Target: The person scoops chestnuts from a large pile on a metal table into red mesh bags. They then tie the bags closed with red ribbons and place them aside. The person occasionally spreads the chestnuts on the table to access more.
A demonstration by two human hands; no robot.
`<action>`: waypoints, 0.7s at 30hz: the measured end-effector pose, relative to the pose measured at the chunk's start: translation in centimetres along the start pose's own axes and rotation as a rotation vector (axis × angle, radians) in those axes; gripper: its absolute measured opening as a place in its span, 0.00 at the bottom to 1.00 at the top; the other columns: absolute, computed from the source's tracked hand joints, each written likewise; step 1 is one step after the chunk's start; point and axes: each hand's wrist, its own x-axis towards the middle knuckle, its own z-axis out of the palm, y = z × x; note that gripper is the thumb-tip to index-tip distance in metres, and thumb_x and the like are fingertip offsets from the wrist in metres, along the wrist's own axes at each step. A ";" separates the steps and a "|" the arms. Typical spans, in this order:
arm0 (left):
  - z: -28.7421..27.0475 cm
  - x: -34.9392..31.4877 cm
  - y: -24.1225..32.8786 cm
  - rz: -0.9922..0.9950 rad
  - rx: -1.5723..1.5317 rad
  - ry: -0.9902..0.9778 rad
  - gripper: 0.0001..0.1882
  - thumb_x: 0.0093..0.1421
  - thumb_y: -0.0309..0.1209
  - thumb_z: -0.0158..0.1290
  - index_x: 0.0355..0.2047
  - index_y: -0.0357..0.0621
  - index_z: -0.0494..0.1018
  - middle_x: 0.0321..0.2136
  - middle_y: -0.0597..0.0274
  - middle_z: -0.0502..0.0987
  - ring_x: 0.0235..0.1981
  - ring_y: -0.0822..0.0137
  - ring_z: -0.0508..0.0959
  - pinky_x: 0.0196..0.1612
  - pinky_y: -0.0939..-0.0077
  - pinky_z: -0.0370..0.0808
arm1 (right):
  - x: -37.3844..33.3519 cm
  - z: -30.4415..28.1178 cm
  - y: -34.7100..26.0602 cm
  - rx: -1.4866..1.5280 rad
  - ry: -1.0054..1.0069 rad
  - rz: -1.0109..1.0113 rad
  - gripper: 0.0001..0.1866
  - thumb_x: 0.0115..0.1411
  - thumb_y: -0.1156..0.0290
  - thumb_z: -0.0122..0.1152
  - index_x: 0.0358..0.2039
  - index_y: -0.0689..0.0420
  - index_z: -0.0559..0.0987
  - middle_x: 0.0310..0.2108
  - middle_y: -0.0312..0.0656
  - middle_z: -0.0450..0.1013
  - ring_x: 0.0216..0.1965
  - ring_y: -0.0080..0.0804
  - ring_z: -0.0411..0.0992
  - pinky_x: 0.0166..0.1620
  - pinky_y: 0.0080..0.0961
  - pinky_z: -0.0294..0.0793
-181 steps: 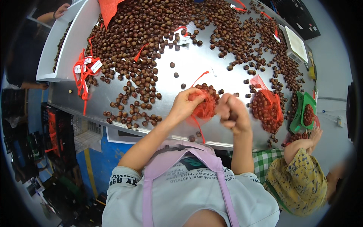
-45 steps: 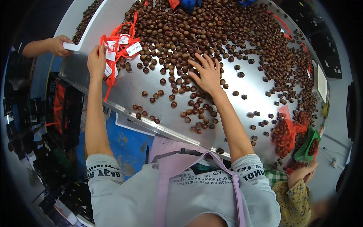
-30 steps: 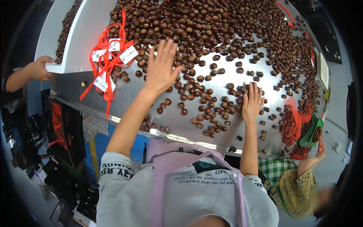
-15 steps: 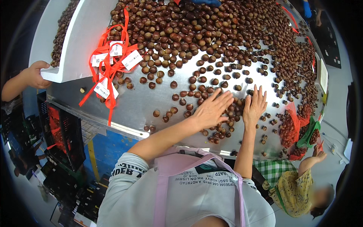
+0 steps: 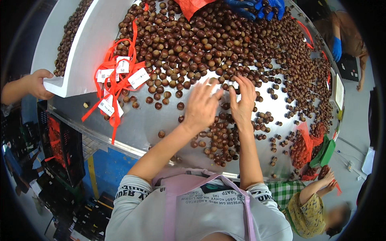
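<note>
Spreading open fingers, my left hand (image 5: 201, 105) and right hand (image 5: 243, 100) hold nothing, resting on chestnuts (image 5: 219, 134) at frame centre on the steel table (image 5: 140, 128); red tagged ribbons (image 5: 116, 80) lie upper left.

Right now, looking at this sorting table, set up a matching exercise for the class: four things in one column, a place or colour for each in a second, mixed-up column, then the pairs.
Things
1. chestnuts
2. ribbon ties with tags
3. gloves
4. scoop

Places or colours
A. green, by the table's right edge
B. brown, spread across the metal table
C. blue, at the top edge
D. red with white cards, left of the left hand

Pairs: 1-B, 2-D, 3-C, 4-A
</note>
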 end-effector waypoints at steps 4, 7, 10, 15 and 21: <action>-0.9 3.7 -3.2 -0.173 0.250 -0.047 0.27 0.57 0.35 0.46 0.58 0.49 0.57 0.61 0.56 0.52 0.63 0.54 0.47 0.62 0.50 0.40 | 4.4 2.2 -1.4 -0.010 0.021 -0.115 0.18 0.55 0.68 0.54 0.48 0.52 0.71 0.51 0.39 0.65 0.56 0.37 0.58 0.58 0.36 0.51; 0.2 4.6 -4.7 -0.168 0.328 -0.092 0.28 0.58 0.38 0.45 0.58 0.43 0.56 0.61 0.55 0.51 0.64 0.57 0.45 0.62 0.48 0.38 | 6.3 3.9 -2.1 -0.161 -0.054 -0.164 0.19 0.59 0.63 0.49 0.51 0.45 0.69 0.55 0.33 0.61 0.59 0.34 0.53 0.60 0.43 0.44; 1.1 4.0 -4.0 -0.144 0.368 -0.218 0.30 0.60 0.41 0.41 0.60 0.43 0.52 0.62 0.61 0.50 0.64 0.63 0.43 0.63 0.49 0.37 | 5.4 4.8 -1.0 -0.244 -0.123 -0.215 0.20 0.60 0.60 0.46 0.53 0.44 0.67 0.58 0.31 0.57 0.61 0.32 0.51 0.61 0.46 0.41; 1.9 1.4 -1.1 -0.068 0.291 -0.436 0.30 0.62 0.42 0.35 0.62 0.43 0.45 0.63 0.61 0.46 0.64 0.68 0.44 0.64 0.57 0.34 | 1.5 2.8 1.2 -0.322 -0.196 -0.139 0.19 0.61 0.59 0.44 0.53 0.41 0.67 0.58 0.32 0.57 0.61 0.33 0.49 0.62 0.45 0.39; 2.3 -1.6 2.1 0.037 0.050 -0.433 0.34 0.57 0.42 0.46 0.60 0.41 0.51 0.60 0.58 0.54 0.62 0.62 0.50 0.63 0.52 0.41 | -2.5 -0.1 3.0 -0.429 -0.235 -0.049 0.18 0.61 0.61 0.45 0.53 0.39 0.68 0.59 0.33 0.56 0.62 0.37 0.47 0.61 0.50 0.40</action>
